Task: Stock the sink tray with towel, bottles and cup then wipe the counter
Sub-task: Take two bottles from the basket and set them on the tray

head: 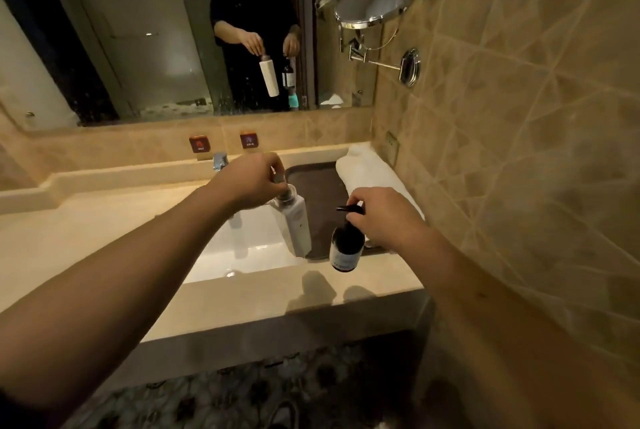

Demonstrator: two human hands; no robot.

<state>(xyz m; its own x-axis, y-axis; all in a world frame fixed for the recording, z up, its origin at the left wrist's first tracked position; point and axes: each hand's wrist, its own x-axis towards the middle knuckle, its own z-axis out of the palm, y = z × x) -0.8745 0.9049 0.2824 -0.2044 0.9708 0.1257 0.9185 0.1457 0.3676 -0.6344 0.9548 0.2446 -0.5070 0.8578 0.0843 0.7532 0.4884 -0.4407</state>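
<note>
My left hand grips the pump top of a white square bottle, which hangs above the sink's right edge. My right hand holds a dark brown pump bottle by its neck, hanging over the counter's front near the tray. The dark tray lies on the counter to the right of the sink. A white folded towel lies along the tray's right side against the wall. No cup is visible.
The white sink basin sits in the beige counter, with a tap behind it. A wall mirror reflects the person holding both bottles. A round chrome shaving mirror juts from the tiled right wall.
</note>
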